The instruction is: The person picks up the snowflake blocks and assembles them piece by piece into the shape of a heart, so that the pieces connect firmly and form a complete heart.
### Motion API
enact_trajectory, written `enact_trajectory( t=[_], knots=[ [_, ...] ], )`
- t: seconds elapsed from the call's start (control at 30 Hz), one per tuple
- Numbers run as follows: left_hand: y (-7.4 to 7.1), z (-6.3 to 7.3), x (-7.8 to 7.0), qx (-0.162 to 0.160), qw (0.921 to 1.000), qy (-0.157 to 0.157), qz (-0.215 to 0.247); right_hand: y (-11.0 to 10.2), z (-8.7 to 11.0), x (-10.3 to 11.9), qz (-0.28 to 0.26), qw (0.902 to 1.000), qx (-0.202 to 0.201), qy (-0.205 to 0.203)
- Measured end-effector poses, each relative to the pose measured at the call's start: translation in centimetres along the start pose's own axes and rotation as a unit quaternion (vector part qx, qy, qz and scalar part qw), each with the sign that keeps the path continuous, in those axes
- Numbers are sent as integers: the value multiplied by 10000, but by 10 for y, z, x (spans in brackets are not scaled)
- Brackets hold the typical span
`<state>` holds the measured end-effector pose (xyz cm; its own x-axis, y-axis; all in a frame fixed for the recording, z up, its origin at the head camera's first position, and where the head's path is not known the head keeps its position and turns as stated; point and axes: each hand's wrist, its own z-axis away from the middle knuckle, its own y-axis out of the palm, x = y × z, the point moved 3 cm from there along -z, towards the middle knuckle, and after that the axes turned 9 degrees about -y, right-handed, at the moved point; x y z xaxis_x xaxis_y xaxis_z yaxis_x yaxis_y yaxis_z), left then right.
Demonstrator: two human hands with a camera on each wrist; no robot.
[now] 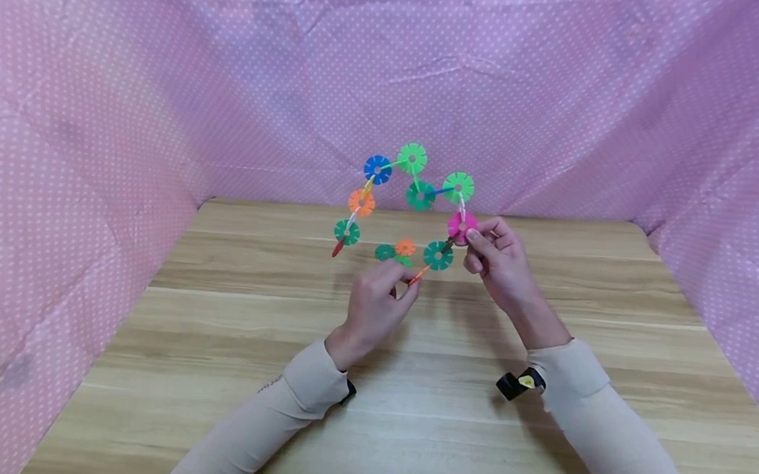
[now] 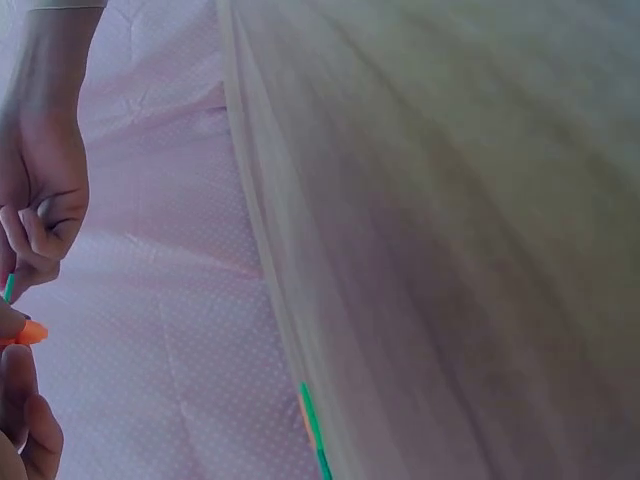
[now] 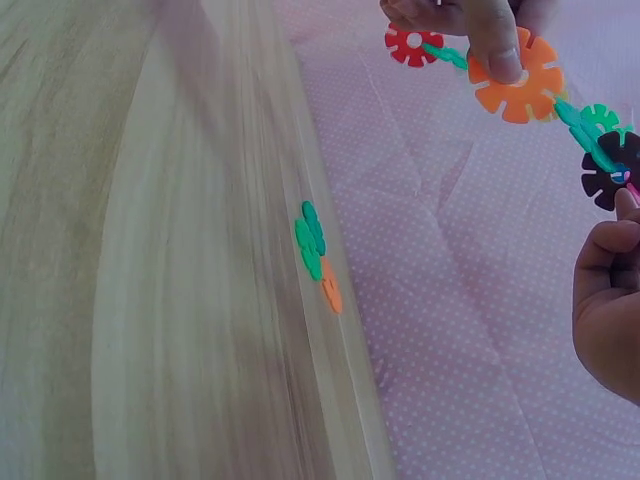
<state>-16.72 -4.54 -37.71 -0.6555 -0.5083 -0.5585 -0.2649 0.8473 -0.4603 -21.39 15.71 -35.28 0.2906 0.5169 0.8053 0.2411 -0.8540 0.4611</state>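
Note:
A chain of notched plastic discs in several colours curves above the far part of the table, joined slot to slot. My right hand (image 1: 503, 266) pinches its pink disc (image 1: 462, 226) between thumb and fingers. On the chain's near end, my left hand (image 1: 378, 298) pinches an orange disc (image 3: 520, 80), seen edge-on from the head and face-on in the right wrist view. A green disc (image 1: 438, 255) and a black disc (image 3: 612, 172) link the two held discs. The chain's other end, with a red disc (image 1: 337, 247), hangs out to the left.
Loose on the table (image 1: 439, 429) beyond my left hand lie a dark green disc (image 1: 385, 252), an orange disc (image 1: 406, 247) and a light green disc (image 1: 404, 261). A pink dotted cloth (image 1: 338, 68) hangs behind the table and along both sides.

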Motion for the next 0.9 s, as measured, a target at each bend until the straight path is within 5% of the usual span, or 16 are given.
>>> enact_trajectory(
  t=[0.63, 0.9],
  knots=[
    [6, -7, -6, -250, 9996, 132, -65, 3, 1, -7, 141, 9997, 48, -176],
    [7, -8, -5, -102, 9999, 37, -105, 1, 0, -7, 175, 9998, 60, -120]
  ],
)
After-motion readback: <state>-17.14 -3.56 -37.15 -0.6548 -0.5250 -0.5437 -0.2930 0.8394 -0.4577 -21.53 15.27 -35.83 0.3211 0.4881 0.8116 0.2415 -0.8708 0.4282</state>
